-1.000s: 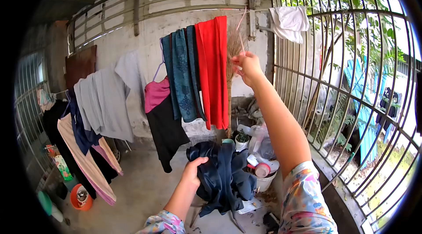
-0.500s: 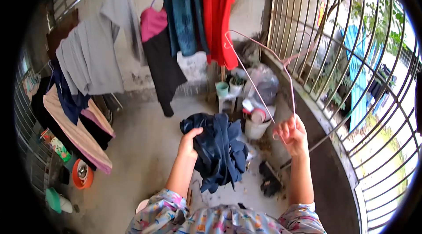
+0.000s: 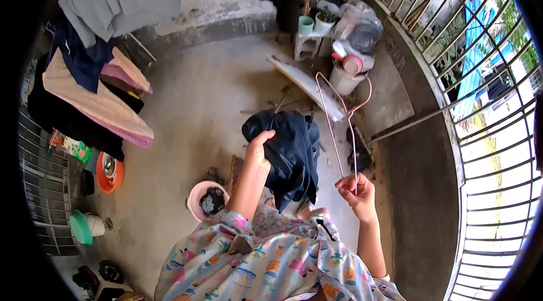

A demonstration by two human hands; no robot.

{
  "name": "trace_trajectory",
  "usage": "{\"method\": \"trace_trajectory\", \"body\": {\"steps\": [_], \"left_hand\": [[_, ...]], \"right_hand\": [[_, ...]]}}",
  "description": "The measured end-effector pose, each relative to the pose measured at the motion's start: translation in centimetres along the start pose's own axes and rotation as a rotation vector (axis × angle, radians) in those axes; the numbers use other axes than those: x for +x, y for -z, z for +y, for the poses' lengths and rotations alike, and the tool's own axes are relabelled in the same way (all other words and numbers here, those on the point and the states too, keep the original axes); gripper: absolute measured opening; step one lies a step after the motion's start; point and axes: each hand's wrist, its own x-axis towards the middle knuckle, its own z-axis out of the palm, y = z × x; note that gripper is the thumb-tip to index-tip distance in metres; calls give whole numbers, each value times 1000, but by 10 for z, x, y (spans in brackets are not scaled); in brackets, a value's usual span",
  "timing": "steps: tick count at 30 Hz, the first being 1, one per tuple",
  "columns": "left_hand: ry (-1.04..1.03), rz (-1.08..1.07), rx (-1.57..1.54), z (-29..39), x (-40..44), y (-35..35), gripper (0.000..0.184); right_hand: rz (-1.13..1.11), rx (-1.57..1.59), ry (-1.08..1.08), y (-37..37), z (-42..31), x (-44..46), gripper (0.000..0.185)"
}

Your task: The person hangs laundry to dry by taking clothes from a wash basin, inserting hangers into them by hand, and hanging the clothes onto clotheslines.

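Note:
My left hand (image 3: 257, 154) is closed on a bunched dark navy garment (image 3: 294, 157), thumb on top and the other fingers hidden beneath the cloth. The garment hangs in loose folds in front of my body, and its kind cannot be made out. To the right, my right hand (image 3: 357, 195) pinches a pink wire clothes hanger (image 3: 350, 113) by one end. The hanger points up and away from me, its hook at the far end. Hanger and garment are apart.
Grey clothing (image 3: 121, 1) and peach trousers (image 3: 96, 94) hang at the left. A pink basin (image 3: 193, 196) with dark cloth, an orange basin (image 3: 117, 181) and a green-lidded bucket (image 3: 81, 227) stand on the floor. Potted plants (image 3: 306, 25) stand ahead; metal bars (image 3: 481, 188) line the right.
My view has tipped downward, bringing the pink basin and more floor into sight. The hanger has swung lower and turned; both hands keep their holds.

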Motion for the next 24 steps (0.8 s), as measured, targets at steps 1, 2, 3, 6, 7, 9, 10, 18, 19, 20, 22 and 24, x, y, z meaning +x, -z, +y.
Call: {"method": "trace_trajectory", "body": {"steps": [1,2,3,6,7,9,10,18,19,20,22,24], "left_hand": [[17,21,-1,1,-7,9,35],[11,29,17,1,-5,25,34],[8,31,0,2,-10,32,33],[-6,20,-29,4,-28,47,30],[-8,13,-27,7,-37,48,31],[-22,-2,-43,11,-53,57,32],[-33,-11,-59,12,-60,62,32],[-105,-94,-1,11,-131,87,33],[-124,-62,43,10,-147,85,30],[-135,-67,41,7,-164,84,29],[-151,-92,35,4,-183,91,26],[-158,-114,22,5,-198,106,24]], "right_hand": [[21,7,-21,-11,4,-9,27],[37,23,-43,-20,11,-18,31],[34,-43,-19,-29,16,-25,32],[21,-195,19,-46,35,-45,37],[27,-224,11,-50,39,-50,36],[55,-248,35,-54,54,-59,34],[49,-282,41,-56,55,-65,34],[-7,-177,44,-41,79,-133,32],[0,-169,34,-42,82,-144,32],[-28,-154,58,-40,91,-155,29],[-4,-175,55,-47,103,-174,32],[3,-237,84,-60,109,-189,44]]}}
